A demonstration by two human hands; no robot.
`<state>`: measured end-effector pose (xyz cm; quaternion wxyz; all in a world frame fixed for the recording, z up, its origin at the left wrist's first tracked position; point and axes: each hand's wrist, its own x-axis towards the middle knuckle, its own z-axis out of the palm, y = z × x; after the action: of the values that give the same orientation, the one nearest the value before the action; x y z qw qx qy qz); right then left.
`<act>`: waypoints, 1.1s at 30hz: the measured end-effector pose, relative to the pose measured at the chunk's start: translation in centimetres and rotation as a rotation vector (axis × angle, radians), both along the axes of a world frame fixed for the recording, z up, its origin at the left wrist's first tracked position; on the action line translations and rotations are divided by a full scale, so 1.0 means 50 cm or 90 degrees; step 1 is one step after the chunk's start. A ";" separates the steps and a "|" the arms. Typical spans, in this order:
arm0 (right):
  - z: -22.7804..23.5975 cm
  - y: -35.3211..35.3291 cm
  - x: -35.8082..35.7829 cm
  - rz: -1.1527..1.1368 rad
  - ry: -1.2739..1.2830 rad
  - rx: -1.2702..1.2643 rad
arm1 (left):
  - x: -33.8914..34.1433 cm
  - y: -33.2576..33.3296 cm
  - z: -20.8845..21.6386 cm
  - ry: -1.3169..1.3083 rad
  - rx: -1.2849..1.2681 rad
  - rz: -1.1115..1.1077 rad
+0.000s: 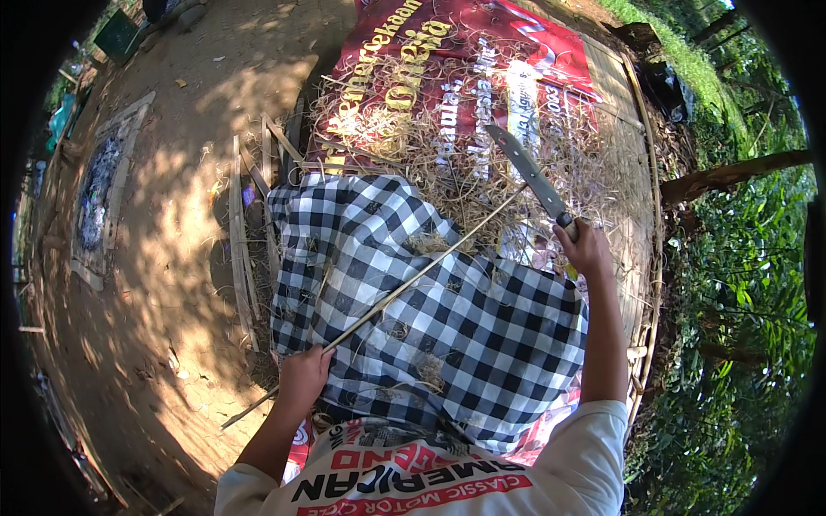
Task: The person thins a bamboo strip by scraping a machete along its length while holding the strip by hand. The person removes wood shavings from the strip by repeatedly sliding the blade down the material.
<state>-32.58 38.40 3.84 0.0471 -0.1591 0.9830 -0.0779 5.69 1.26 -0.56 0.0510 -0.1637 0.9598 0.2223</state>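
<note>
My left hand [304, 377] is closed round a long thin bamboo strip [403, 288]. The strip slants across my lap, its lower end poking out past my wrist at the left and its far end reaching up to the right. In my right hand [588, 248] is the dark handle of a machete [535, 179], its long blade pointing up and to the left. The blade lies close to the strip's far end; whether they touch I cannot tell. A black and white checked cloth [430, 318] covers my legs, with bits of shavings on it.
Curly shavings [387, 112] are strewn over a red printed banner [551, 47] on a bamboo platform [632, 155]. Several bamboo pieces [239, 236] lie at its left edge, beside bare earth [172, 249]. Green plants and a branch [731, 176] stand at the right.
</note>
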 end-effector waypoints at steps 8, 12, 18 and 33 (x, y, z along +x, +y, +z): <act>0.041 0.240 0.019 -0.339 0.036 -0.122 | 0.004 -0.003 -0.029 0.014 0.112 0.035; 0.063 0.204 0.139 -0.402 -0.030 -0.248 | -0.010 -0.022 -0.019 -0.056 0.221 0.056; 0.060 0.080 0.226 -0.254 -0.048 -0.369 | -0.052 -0.016 0.036 -0.134 0.207 0.070; -0.009 -0.212 0.332 0.199 -0.177 -0.204 | -0.028 0.015 -0.002 -0.033 0.041 0.045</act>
<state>-15.97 27.82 3.40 0.1671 -0.3025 0.9057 -0.2454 4.30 2.02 -0.68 0.0728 -0.2018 0.9441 0.2505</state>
